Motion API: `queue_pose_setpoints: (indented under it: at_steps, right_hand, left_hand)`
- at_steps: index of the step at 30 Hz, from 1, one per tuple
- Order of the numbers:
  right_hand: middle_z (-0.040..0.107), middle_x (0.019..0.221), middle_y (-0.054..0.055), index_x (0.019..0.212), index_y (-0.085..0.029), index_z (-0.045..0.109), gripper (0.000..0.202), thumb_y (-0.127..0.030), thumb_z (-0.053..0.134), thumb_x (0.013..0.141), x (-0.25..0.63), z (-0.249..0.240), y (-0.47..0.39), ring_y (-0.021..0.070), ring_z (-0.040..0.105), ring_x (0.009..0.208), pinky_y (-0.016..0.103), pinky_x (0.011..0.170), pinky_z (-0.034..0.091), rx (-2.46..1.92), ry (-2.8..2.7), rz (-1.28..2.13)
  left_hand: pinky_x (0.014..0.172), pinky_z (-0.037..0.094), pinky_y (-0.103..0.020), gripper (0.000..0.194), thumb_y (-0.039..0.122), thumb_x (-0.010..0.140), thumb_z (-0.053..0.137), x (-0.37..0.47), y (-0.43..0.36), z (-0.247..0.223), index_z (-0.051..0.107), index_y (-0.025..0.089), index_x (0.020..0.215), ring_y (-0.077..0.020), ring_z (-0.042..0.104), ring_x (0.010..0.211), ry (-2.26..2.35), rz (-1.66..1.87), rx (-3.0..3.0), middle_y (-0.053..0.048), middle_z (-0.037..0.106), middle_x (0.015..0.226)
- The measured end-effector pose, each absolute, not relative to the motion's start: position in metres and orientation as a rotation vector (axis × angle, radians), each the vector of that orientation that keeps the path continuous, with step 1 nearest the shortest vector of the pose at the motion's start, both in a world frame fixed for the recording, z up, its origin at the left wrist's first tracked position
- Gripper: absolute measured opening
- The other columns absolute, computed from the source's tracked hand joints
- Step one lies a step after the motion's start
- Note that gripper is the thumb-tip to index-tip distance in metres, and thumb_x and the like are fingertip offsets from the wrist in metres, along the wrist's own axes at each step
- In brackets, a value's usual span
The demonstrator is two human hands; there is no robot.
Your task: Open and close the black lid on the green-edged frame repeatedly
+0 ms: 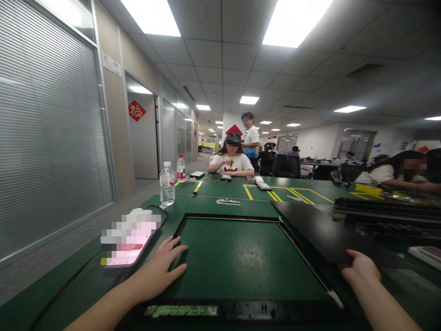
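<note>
A black rectangular frame (234, 217) lies on the green tabletop, and the green surface shows through its middle. My left hand (168, 262) rests on the frame's left side with its fingers spread. In my right hand (361, 269) is the near edge of a thin dark flat panel (319, 230), gripped between thumb and fingers. The panel is tilted beside the frame's right side, its far corner close to the frame's far right corner. Along the frame's near side sits a green circuit board strip (182, 311).
Left of the frame lie a lit phone (129, 250) with a cable and a water bottle (167, 184). Small white strips (228, 201) lie beyond the frame. Across the table (220, 188) a person (232, 161) works on a small device. Dark stacked parts (382, 211) stand at right.
</note>
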State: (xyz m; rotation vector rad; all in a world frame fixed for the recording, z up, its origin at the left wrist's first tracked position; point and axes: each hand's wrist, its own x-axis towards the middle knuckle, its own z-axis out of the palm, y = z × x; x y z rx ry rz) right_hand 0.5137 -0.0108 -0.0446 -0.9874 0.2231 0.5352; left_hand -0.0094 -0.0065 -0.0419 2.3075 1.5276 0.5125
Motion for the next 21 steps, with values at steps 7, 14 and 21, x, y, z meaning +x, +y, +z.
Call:
queue_pose_setpoints:
  at_steps: [7,14,21]
  right_hand:
    - [0.058,0.078,-0.001,0.066,-0.017,0.05,0.029,0.01,0.053,0.055,0.514,-0.046,-0.009,0.0126,0.058,0.049,0.029,0.049,0.05,-0.95,0.239,0.578]
    - [0.057,0.08,-0.001,0.065,-0.017,0.049,0.031,0.011,0.052,0.054,0.515,-0.047,-0.01,0.0119,0.058,0.048,0.03,0.049,0.05,-0.945,0.26,0.583]
    - [0.056,0.078,-0.001,0.065,-0.016,0.049,0.028,0.01,0.052,0.056,0.507,-0.039,-0.011,0.0119,0.059,0.049,0.026,0.048,0.051,-0.93,0.164,0.644]
  left_hand:
    - [0.107,0.02,-0.049,0.053,0.049,0.08,0.045,-0.012,-0.003,-0.047,0.052,0.021,0.124,-0.0297,0.018,0.135,1.533,0.497,2.342,-0.014,0.034,0.144]
    - [0.107,0.022,-0.049,0.051,0.05,0.079,0.046,-0.015,-0.003,-0.05,0.053,0.025,0.123,-0.0303,0.018,0.135,1.521,0.546,2.332,-0.01,0.035,0.144]
    - [0.107,0.022,-0.049,0.059,0.051,0.079,0.046,-0.019,0.001,-0.057,0.044,0.022,0.13,-0.0294,0.021,0.135,1.528,0.619,2.328,-0.011,0.036,0.143]
